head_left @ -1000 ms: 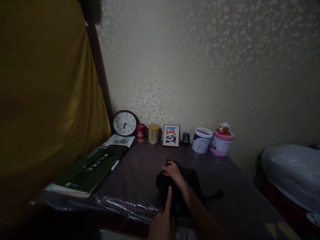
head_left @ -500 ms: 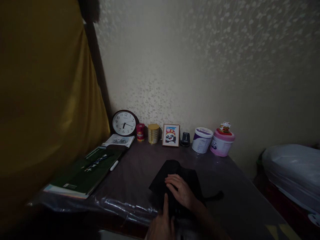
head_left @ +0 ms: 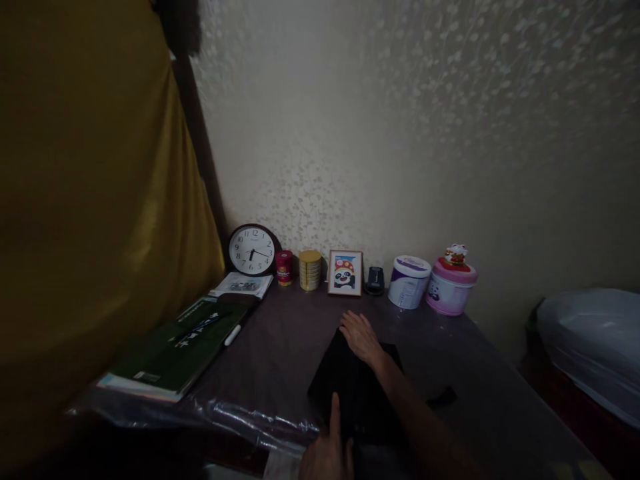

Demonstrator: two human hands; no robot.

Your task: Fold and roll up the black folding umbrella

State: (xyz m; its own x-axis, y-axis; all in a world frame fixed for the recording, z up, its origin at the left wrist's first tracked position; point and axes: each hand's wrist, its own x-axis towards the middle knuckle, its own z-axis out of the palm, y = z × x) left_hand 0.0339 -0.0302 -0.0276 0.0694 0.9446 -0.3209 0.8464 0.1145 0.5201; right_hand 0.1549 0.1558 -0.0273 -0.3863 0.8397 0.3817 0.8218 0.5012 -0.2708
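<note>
A piece of black cloth (head_left: pixel 345 380) lies on the table, spread fairly flat, though its exact kind is hard to make out in the dim light. My right hand (head_left: pixel 361 339) rests on its far edge with the palm down and the fingers stretched forward. At the near edge is my left hand (head_left: pixel 327 450), its index finger extended onto the cloth and its other fingers partly hidden. A dark strap-like end (head_left: pixel 443 397) sticks out to the right, past my right forearm.
Along the wall stand a clock (head_left: pixel 253 250), a red can (head_left: pixel 284 268), a yellow-lidded tin (head_left: pixel 310 271), a framed panda picture (head_left: pixel 345 273), a small black device (head_left: pixel 375 280) and two tubs (head_left: pixel 409 283). Green book (head_left: pixel 175 347) and white marker (head_left: pixel 233 335) lie left, beside a yellow curtain (head_left: pixel 100 200).
My right hand has slid forward and slightly right to the cloth's far edge. The raised far part of the cloth now lies flatter. My left hand has stayed nearly in place.
</note>
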